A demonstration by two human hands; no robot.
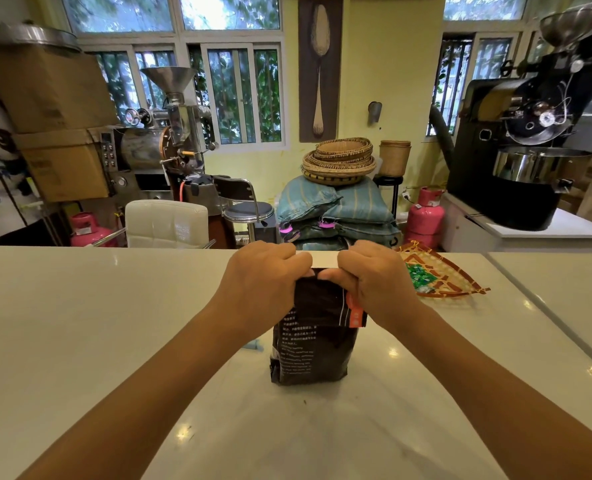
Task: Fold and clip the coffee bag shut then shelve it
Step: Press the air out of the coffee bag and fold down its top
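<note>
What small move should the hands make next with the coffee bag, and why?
Probably roll the top edge down once more. The left hand and right hand both pinch the top of the upright coffee bag on the counter, and no clip is on it yet.

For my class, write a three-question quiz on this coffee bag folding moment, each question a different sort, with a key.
1. True or false: the coffee bag lies flat on the counter.
2. What does the left hand grip? A) woven tray B) bag's top C) stool
3. Fill in: the woven tray lies on the ____ hand's side of the bag.

Key: 1 false, it stands upright. 2 B; the right hand grips it too. 3 right.
</note>
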